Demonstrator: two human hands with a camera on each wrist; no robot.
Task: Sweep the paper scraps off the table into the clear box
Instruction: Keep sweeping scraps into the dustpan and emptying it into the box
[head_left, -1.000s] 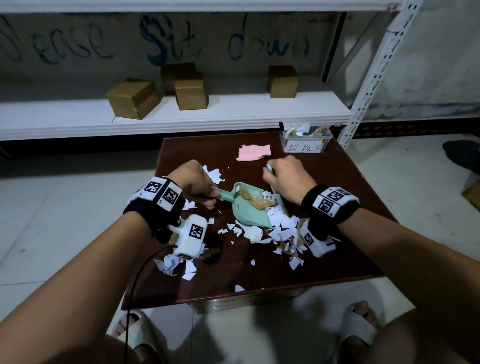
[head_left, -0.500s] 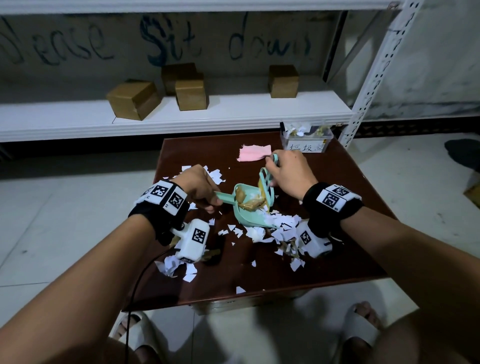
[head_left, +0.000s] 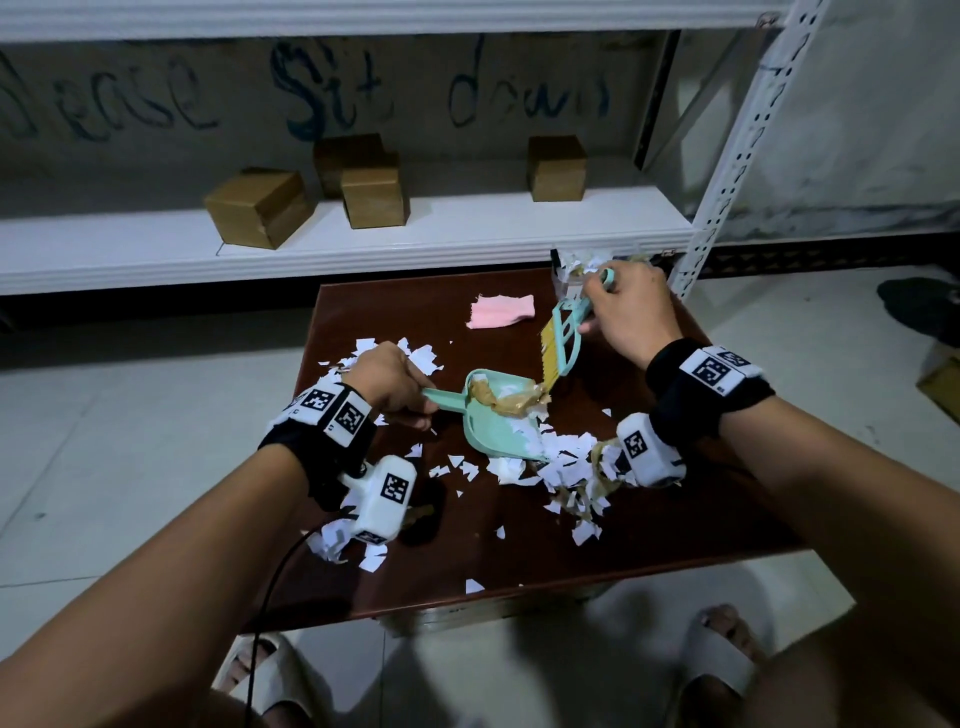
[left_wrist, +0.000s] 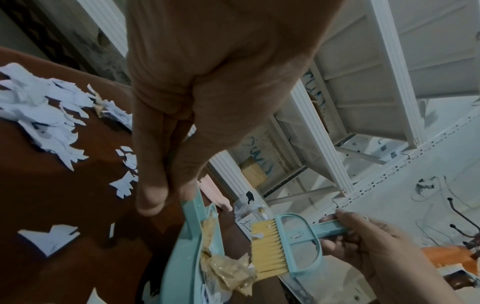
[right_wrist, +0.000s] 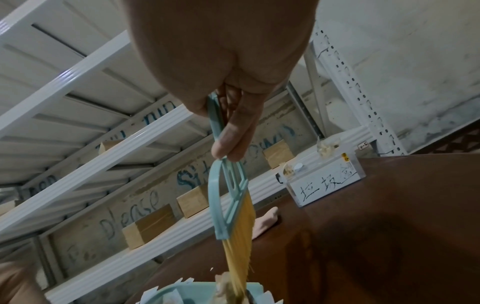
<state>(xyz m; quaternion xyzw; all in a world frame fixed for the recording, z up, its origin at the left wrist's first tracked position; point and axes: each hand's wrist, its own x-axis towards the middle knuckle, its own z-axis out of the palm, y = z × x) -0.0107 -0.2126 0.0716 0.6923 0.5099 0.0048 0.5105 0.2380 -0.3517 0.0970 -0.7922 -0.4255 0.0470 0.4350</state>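
The small mint-green plastic dustpan (head_left: 498, 415) is held by its handle in the left hand (head_left: 387, 382), its mouth resting on the dark reddish-brown wooden table (head_left: 675, 519) against the largest heap of white paper scraps (head_left: 561, 462). A crumpled tan scrap (head_left: 511, 401) and a few white pieces are seen inside the pan. The mint-green hand brush with yellow bristles (head_left: 563, 338) is gripped by its handle in the right hand (head_left: 626, 312), raised above the table with the bristle tips at the far lip of the pan. The clear plastic box with a handwritten white label (right_wrist: 324, 185) is located at the far right corner of the table, well apart from the pan; some scraps are already seen in it. A pink folded cloth (head_left: 501, 310) is noted near the far edge. Progress is judged as partial: one pan-load is partly gathered, not yet emptied. Loose scraps are left behind the left hand (head_left: 415, 356), near the front left edge (head_left: 343, 543), and scattered across the middle of the table. More sweeping and at least one more trip to the box appear to be required.
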